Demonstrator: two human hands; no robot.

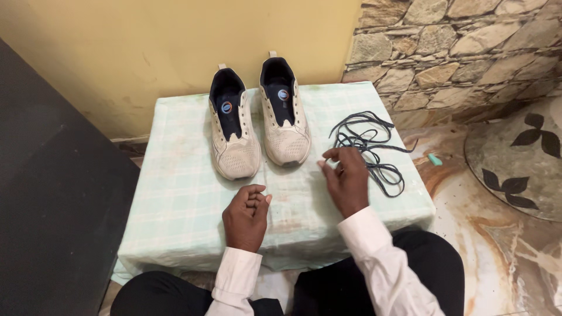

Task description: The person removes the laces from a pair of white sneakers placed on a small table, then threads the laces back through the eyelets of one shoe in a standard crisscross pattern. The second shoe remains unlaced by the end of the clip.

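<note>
Two white sneakers without laces stand side by side on a small table covered with a pale green checked cloth (175, 193): the left shoe (233, 126) and the right shoe (284, 114), toes toward me. A tangle of dark shoelaces (366, 146) lies to the right of the shoes. My right hand (346, 178) reaches to the near edge of the laces, fingertips pinching or touching a strand. My left hand (246, 216) rests loosely curled on the cloth in front of the left shoe, holding nothing.
A yellow wall stands behind the table and a stone wall (456, 47) at the back right. Patterned marble floor (515, 234) lies to the right, with a small teal object (434, 159) on it. A dark surface (52, 205) fills the left side.
</note>
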